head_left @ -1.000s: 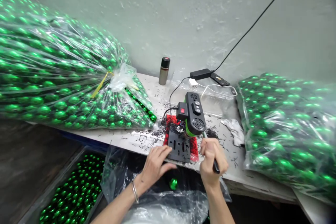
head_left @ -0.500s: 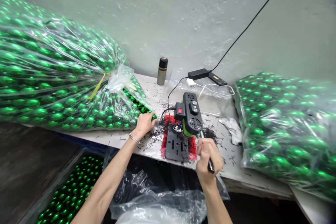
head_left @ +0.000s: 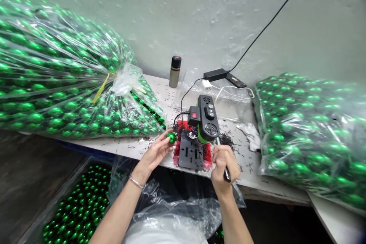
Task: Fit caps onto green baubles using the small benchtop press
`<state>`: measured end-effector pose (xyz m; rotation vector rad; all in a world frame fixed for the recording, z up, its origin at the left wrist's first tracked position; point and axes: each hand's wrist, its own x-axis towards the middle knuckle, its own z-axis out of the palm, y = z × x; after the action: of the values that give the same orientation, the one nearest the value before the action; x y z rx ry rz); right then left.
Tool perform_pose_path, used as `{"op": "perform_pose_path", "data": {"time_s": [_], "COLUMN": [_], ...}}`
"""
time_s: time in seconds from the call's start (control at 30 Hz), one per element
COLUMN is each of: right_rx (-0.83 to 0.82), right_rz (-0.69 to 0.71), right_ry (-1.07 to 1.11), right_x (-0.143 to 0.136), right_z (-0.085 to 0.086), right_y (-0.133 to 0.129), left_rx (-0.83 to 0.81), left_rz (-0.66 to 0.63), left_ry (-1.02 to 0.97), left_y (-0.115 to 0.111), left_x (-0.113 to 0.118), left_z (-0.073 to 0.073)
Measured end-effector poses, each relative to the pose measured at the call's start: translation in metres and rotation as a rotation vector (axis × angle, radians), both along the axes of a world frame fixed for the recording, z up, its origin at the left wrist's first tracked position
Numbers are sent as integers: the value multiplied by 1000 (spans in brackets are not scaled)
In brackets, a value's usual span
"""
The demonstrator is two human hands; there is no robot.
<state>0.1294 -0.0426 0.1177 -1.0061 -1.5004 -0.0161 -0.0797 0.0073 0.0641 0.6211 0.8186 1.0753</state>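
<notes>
A shiny green ball (head_left: 172,137) is pinched in the fingertips of my left hand (head_left: 158,150), just left of a small black bench drill press (head_left: 207,118). My right hand (head_left: 225,166) is wrapped round the press's lever (head_left: 227,175), whose black end sticks out below the fist. Under the drill head lies a slotted black base plate (head_left: 191,152) on a red sheet (head_left: 177,157). Close to my left hand, more green balls show at the opening of a big tied clear bag (head_left: 71,95).
Another bag of green balls (head_left: 303,133) lies at the right. Below the table at left stands an open bag of green balls (head_left: 77,206). A spray can (head_left: 175,71), a power adapter (head_left: 215,74) and a white glove (head_left: 251,136) lie about. Black shavings (head_left: 227,141) litter the tabletop.
My left hand has drawn back from the bag opening toward the drill press and now holds a green ball. My right hand stays on the lever.
</notes>
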Motion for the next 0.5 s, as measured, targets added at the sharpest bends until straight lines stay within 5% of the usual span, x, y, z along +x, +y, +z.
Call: {"op": "perform_pose_path", "data": {"time_s": [0.23,0.5], "right_rx": [4,-8], "right_rz": [5,13], "right_ry": [-10,-24], "right_x": [-1,0], "right_z": [2,1], "right_y": [0,-1], "left_rx": [10,464], "left_rz": [-72,-80], "left_ry": [158,783], "left_y": [-10,-9], "left_x": [26,51], "left_z": [-12,-30]}}
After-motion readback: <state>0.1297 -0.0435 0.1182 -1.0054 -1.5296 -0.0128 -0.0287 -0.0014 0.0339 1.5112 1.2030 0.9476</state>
